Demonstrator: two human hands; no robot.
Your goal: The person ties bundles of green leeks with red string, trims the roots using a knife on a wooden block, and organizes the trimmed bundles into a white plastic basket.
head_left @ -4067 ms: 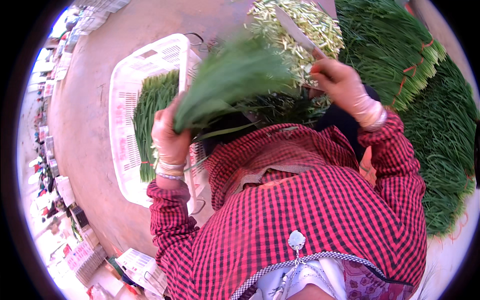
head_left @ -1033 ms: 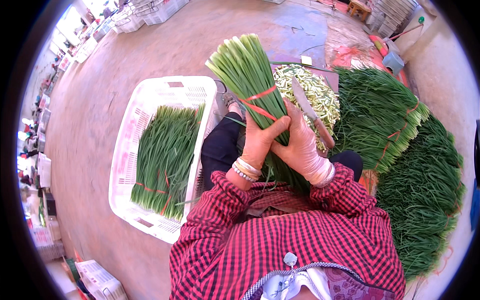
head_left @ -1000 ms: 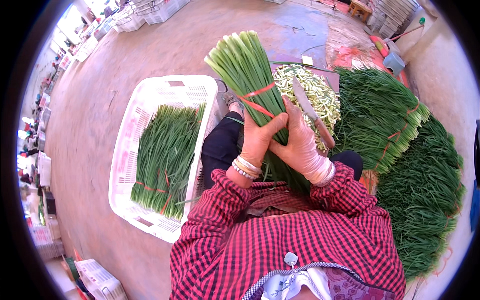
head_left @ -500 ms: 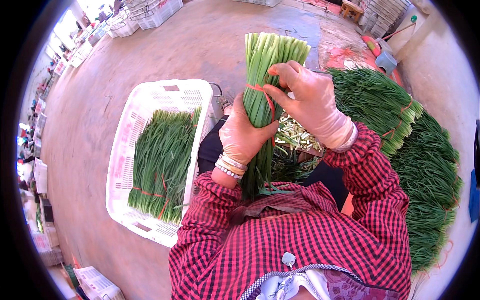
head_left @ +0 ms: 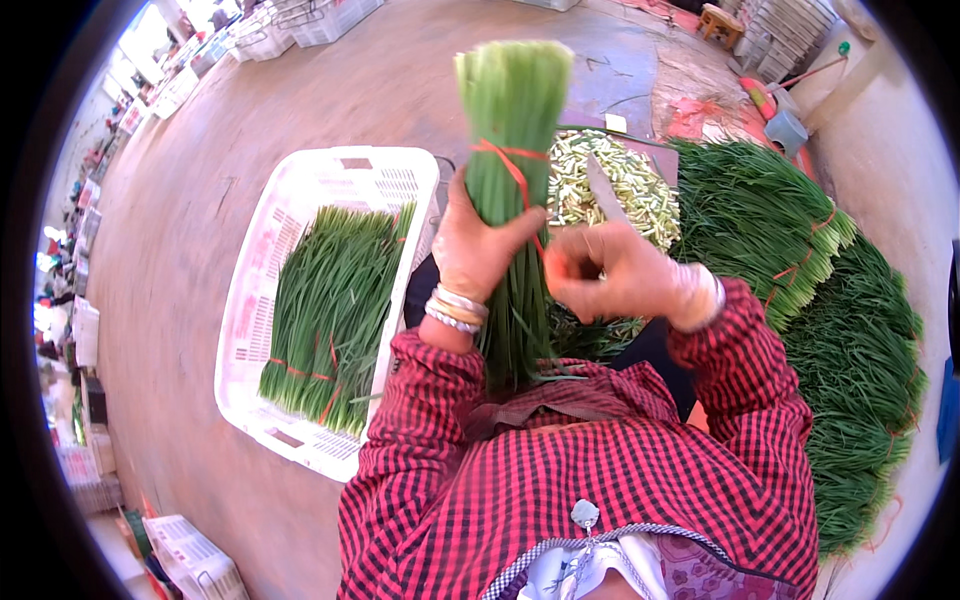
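Note:
My left hand (head_left: 478, 245) is wrapped round an upright bunch of green garlic chives (head_left: 515, 95), pale cut ends up and dark leaves hanging toward my lap. A red tie (head_left: 510, 155) circles the bunch, and its tail runs down the front. Just right of the bunch, my right hand (head_left: 615, 270) is closed, fingers pinched by the red tail. A knife (head_left: 603, 190) sticks out from the same hand, blade pointing up and away; its handle is hidden in the palm. Behind it, chopped pale stem ends (head_left: 635, 185) lie heaped on a board.
To my left stands a white plastic crate (head_left: 250, 270) holding tied chives (head_left: 335, 310). Large piles of chives (head_left: 765, 220) lie on the right along the wall. Stacked white crates (head_left: 335, 20) and a blue bucket (head_left: 786, 132) are farther off.
My right hand has come down from the band on the bunch to the tail's lower part, bringing the knife blade into view. The bunch has shifted slightly left and up.

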